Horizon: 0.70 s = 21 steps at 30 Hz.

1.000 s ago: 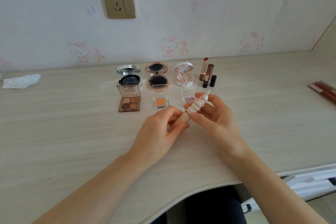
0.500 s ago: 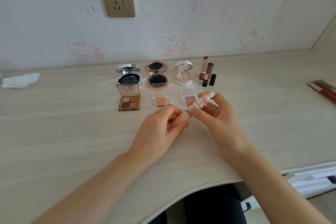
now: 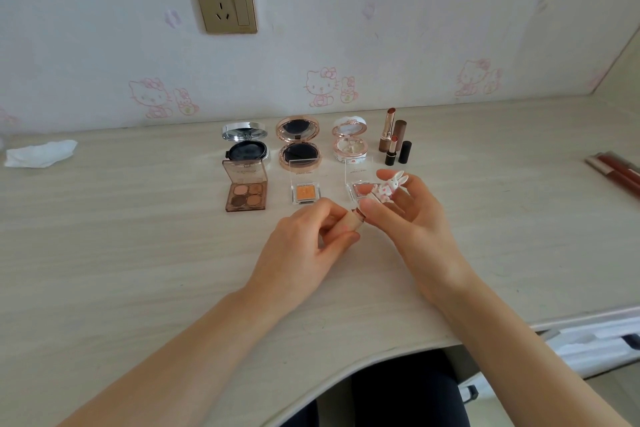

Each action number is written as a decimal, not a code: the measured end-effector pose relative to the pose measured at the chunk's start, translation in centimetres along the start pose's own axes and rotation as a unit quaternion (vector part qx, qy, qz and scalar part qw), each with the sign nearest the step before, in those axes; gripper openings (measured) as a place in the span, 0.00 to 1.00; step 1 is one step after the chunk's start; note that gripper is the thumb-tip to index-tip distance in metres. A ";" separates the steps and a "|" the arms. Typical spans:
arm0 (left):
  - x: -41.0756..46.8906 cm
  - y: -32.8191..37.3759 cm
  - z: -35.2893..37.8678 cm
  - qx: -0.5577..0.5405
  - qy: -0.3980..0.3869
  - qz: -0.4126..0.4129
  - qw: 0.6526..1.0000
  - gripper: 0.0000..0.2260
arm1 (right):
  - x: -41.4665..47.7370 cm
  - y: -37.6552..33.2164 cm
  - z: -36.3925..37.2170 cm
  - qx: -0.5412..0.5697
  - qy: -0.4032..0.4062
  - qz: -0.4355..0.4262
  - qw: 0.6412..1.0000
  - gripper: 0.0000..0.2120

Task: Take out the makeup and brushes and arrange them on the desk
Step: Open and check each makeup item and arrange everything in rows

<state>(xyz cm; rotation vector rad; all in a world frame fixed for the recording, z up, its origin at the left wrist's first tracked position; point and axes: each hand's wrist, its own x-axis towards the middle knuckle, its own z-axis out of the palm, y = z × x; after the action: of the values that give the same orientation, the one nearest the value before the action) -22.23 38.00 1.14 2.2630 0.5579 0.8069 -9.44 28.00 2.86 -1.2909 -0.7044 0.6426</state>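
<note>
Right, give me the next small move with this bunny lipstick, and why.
Probably draw the bunny cap clear of the tube with the right hand. The left hand grips the tube, the cap sits at its tip, and the two lipsticks on the desk stand uncapped beside their caps.

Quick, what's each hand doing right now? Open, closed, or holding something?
Left hand: closed, gripping the beige lipstick tube.
Right hand: closed, pinching the bunny cap.

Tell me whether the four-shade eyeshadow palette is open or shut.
Open. The palette has its clear lid raised, and all four shades show.
</note>
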 end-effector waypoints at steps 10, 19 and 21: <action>0.0 0.3 -0.1 -0.006 0.002 -0.010 1.000 0.08 | 0.2 0.2 -0.5 0.048 0.010 0.002 0.999 0.14; -0.3 1.0 -0.3 -0.018 -0.003 -0.010 1.000 0.14 | -0.1 -0.3 -1.1 0.065 0.014 0.004 0.998 0.13; -0.3 1.3 -0.2 -0.019 -0.004 -0.008 1.000 0.14 | -0.2 -0.6 -1.3 0.056 0.019 0.002 0.998 0.13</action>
<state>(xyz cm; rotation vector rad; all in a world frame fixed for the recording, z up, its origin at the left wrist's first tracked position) -22.37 37.02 2.09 2.2226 0.5522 0.7934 -8.54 26.91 3.24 -1.1977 -0.6262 0.6505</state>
